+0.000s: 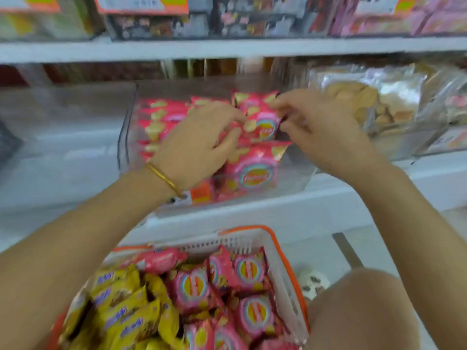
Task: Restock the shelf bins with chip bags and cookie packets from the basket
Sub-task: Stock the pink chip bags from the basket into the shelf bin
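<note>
Now, start from the white shelf (328,195). It carries the clear bin (126,137) in front of you. The orange-rimmed basket (283,251) sits below it, near your knee (366,311), well filled with pink chip bags (250,271) on its right side and yellow packets (121,311) on its left. The bin is partly stocked with the same pink bags, and a front bag (255,170) stands upright at its near wall. The held bag (262,125) is just behind that one, toward the bin's right side, between both your hands.

To do this step well, I judge you should set it upright with its face forward, snug against the row. Let go only once it stands without leaning. Squeezing hard would likely crush the chips, so a light grip suits it.

Your left hand (199,145) reaches in over the bin's front wall, its fingers (236,118) curled and pinching the held bag's left edge. Your right hand (321,130) comes in from the right, its thumb and fingers (278,103) nipping the bag's upper right corner. A thin gold bracelet (164,179) sits on your left wrist.
</note>
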A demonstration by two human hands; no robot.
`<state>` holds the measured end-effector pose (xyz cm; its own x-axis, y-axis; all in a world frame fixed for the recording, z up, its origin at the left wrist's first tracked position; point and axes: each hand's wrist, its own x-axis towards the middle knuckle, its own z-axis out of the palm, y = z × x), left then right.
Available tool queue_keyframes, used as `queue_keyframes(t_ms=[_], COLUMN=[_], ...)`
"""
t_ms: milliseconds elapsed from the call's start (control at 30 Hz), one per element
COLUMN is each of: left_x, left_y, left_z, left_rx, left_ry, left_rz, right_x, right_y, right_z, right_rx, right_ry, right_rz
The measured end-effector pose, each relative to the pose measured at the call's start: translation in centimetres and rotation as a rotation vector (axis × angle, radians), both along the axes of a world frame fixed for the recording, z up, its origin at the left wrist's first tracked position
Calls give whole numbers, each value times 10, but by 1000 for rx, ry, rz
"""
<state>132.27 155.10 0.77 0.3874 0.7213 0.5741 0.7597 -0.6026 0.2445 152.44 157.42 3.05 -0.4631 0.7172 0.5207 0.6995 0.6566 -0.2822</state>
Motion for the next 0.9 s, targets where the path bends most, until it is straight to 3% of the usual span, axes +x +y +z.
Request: queue_keyframes(t_ms=[100, 233, 333, 533, 667, 800, 900], left_x=[-29, -82, -116, -145, -151, -149, -134], left_y=[-68, -127, -139, -118, -113, -114, -121], left_z=[-34, -100, -140, -176, -183, -181, -176], left_rx=[-66, -333, -434, -621, -637, -614, -563], left_ry=[-14, 44, 116, 95, 108, 50, -59], left_rz=[-32, 84, 230, 446, 498, 510, 482], right_x=[-35, -89, -126, -199, -217, -192, -158], right_y=[-61, -87, -84, -73, -69, -68, -72], right_z=[-35, -120, -179, -254, -266, -252, -224], right_rx=[-91, -450, -551, -504, -329, -240, -349], right_ry=[12, -364, -566, -679, -820, -732, -632], right_rz=[259, 313, 271, 211, 108, 92, 30])
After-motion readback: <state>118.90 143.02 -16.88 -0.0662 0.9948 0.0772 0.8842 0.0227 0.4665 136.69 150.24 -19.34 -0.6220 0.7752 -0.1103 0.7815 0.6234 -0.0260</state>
